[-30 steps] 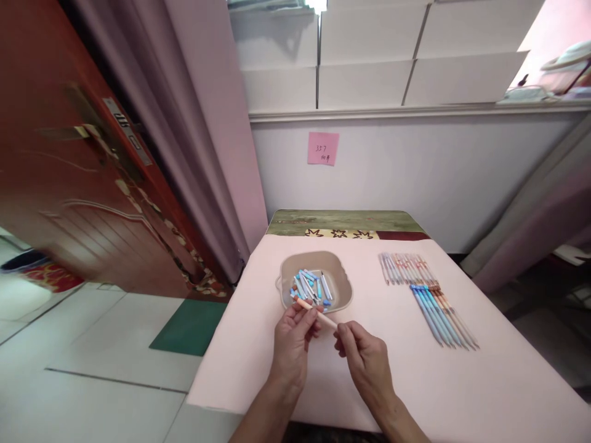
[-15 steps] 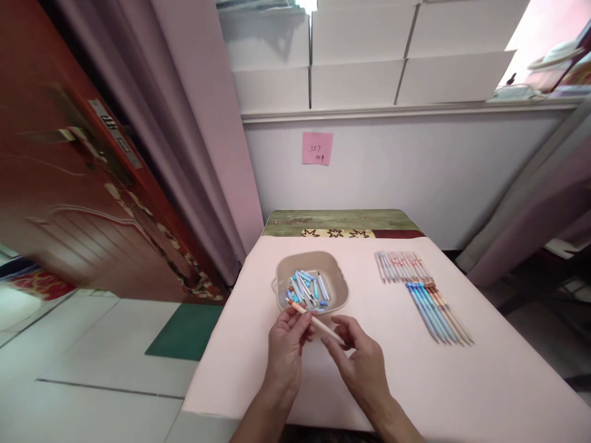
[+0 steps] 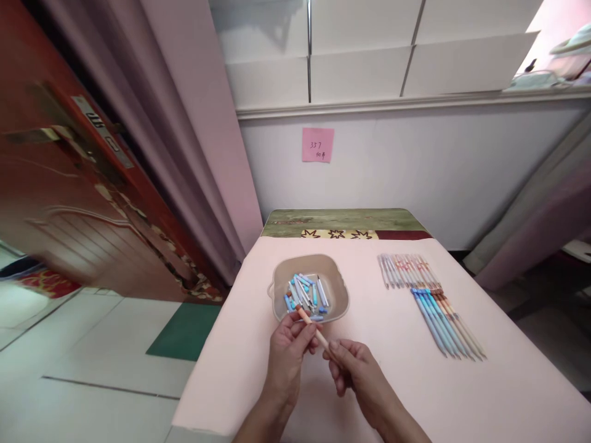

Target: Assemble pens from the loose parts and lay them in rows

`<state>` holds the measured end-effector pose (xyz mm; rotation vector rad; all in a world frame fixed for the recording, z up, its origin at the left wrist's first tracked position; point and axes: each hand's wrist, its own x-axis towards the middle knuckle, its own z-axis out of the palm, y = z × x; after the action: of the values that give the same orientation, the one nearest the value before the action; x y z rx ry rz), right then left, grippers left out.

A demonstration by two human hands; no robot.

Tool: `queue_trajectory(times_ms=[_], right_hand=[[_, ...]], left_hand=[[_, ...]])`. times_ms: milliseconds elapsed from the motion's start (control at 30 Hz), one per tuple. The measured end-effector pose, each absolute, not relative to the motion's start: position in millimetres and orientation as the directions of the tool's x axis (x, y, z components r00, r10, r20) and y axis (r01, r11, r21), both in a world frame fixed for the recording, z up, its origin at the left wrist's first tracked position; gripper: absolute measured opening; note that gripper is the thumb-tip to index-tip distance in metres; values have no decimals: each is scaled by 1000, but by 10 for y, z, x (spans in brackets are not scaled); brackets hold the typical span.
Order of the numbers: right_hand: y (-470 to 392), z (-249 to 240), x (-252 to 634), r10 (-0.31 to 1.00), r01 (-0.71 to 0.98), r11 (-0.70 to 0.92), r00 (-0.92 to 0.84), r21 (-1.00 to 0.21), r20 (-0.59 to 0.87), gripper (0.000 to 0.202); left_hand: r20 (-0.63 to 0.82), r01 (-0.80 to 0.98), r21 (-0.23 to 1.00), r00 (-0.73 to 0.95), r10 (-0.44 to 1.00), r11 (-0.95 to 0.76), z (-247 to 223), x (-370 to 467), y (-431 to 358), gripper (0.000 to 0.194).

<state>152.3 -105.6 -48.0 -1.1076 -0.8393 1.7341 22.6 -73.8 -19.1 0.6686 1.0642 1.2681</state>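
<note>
Between my two hands, just in front of the basin, is a cream and orange pen (image 3: 320, 338) with a brown end pointing up and left. My left hand (image 3: 289, 344) pinches its upper part between thumb and fingers. My right hand (image 3: 354, 367) is closed on its lower end, hiding the tip. Behind them stands a beige plastic basin (image 3: 340, 292) holding loose pen parts (image 3: 305, 292) in blue, white and grey, with a few brown pieces.
On the right of the pink-covered table (image 3: 240, 351) lies a row of blue and cream pens (image 3: 441, 326), tips toward me. Just beyond is a row of clear pen barrels (image 3: 406, 271). A pink note (image 3: 317, 145) is stuck on the wall.
My right hand has gone from loosely open fingers near the pen's lower end to a closed grip on it. The pen sits slightly lower and steeper. The view has shifted a little.
</note>
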Motion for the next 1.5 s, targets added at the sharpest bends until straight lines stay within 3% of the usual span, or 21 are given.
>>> queue_trajectory(times_ms=[67,233,533,800,933,1167,1333,1500], right_hand=[[-1043,-472,1525,939,-293,-338,-175,-894,-297,43],[-1003,-384,1547,998,-56,-70,4,-996,-70,29],[-911,-463,1596,979,-253,-201,-95,-946,-182,33],[-903,-477,1618,990,-152,-131,-63,-980,-122,30],[-910,-388,1645,998,-22,-61,-12,-998,-61,29],[-983,-196,1717,939,251,98,297,-963,173,23],[-1005,-236,1694,899,360,193,308,-913,311,21],[-1031,-263,1623,908,364,159,311,-918,280,21]], left_hand=[[-259,-404,889,-55,964,215,-188,235,-713,35],[-261,-353,908,-60,963,224,-157,272,-657,38],[-254,-282,928,6,967,246,-116,310,-583,39],[-258,-198,941,105,960,274,54,125,-517,33],[-317,-316,891,81,945,326,-10,175,-554,28],[-435,-595,709,55,899,380,-46,273,-547,24],[-422,-611,726,-34,906,315,-74,158,-525,23],[-359,-570,791,-138,923,222,-107,97,-547,27]])
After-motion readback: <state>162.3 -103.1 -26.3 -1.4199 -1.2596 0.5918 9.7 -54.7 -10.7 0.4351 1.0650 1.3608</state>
